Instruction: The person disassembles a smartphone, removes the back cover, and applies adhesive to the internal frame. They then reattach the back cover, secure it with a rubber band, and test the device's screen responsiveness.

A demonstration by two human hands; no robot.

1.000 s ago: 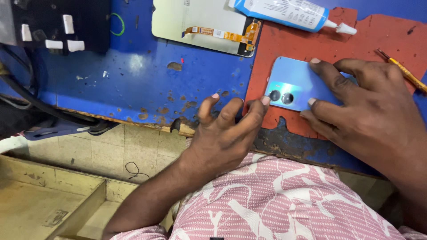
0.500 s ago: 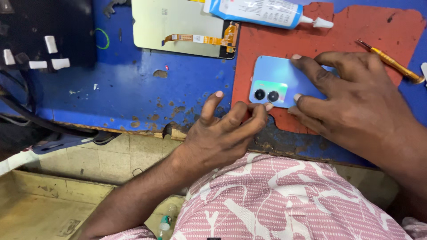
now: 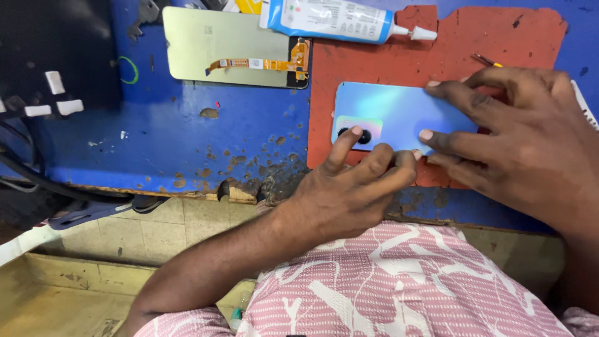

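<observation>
Hands, two, press one iridescent blue phone (image 3: 399, 115) lying back-up on one red mat (image 3: 449, 43): left hand (image 3: 349, 187) fingers spread at its two camera lenses (image 3: 354, 134), right hand (image 3: 524, 137) fingers spread flat. One glue tube (image 3: 331, 19) and one detached screen (image 3: 231, 47) lie nearby.

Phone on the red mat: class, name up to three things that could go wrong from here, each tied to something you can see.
1. Both hands press the phone; the left hand has a fingertip by the camera lenses and may smudge them.
2. The glue tube lies just above the mat; a leak could foul it.
3. The bare screen panel with its flex cable lies exposed nearby; the right hand or an elbow could knock it.
</observation>
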